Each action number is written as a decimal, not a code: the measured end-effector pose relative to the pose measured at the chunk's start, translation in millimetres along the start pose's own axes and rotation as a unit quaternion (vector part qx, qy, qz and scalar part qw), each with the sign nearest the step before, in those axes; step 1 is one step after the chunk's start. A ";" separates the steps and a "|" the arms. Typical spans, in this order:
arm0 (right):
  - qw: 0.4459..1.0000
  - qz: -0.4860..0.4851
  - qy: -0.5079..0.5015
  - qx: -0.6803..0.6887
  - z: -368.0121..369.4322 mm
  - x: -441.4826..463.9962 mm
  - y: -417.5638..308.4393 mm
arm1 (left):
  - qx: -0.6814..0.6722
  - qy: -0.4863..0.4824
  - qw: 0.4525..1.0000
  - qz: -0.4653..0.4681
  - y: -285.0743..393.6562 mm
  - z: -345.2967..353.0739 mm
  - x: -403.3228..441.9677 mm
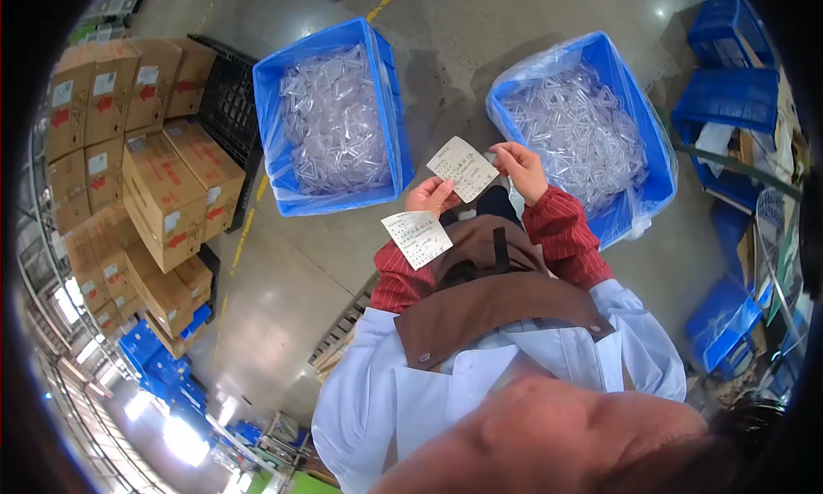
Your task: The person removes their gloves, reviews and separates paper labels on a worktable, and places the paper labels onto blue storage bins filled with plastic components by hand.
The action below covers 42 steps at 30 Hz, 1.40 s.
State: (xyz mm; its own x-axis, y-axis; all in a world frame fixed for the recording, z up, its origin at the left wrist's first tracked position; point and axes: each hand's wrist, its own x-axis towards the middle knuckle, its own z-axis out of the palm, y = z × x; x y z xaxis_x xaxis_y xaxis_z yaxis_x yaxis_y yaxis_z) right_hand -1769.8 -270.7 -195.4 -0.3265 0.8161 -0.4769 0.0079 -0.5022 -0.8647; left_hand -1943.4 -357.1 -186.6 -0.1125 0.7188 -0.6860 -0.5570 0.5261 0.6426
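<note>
Two white paper slips with handwriting and printed marks are in my hands, above the brown apron. My left hand [433, 196] grips the upper slip [464, 169] at its lower left corner, and the lower slip [417, 239] hangs just under the same hand. My right hand [521, 170] has its fingers pinched at the upper slip's right edge. Beyond the hands stand two blue bins lined with clear plastic: the left bin [397, 108] and the right bin [660, 164], each filled with small clear plastic pieces.
Stacked cardboard boxes [167, 185] and a black pallet [227, 91] are on the left. Several blue containers [729, 98] stand at the right. A yellow line [244, 237] runs along the grey floor. More blue bins [159, 361] are at the lower left.
</note>
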 end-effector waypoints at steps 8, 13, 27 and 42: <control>0.989 0.044 -0.048 -0.132 83.3 137.5 118.1 | -0.074 0.098 0.991 -0.059 -1.0 -157.5 77.4; 0.931 -0.070 -0.129 -0.335 205.8 270.3 213.5 | -0.079 0.134 0.985 -0.077 -12.7 -276.8 109.7; 0.802 -0.116 0.138 -0.569 337.9 462.2 383.8 | -0.179 0.199 0.957 -0.109 -88.9 -433.0 122.5; 0.985 0.018 -0.038 -0.165 322.2 369.1 338.7 | -0.142 0.147 0.972 -0.114 -36.4 -408.4 142.7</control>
State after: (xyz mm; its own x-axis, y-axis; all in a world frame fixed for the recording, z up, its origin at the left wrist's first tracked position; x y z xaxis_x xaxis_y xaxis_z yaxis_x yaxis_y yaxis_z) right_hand -2192.2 -231.9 -613.6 -0.3901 0.7690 -0.5065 0.3231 -0.4007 -0.8573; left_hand -2275.3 -459.2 -447.3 -0.1660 0.4154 -0.8944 -0.7949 0.4804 0.3706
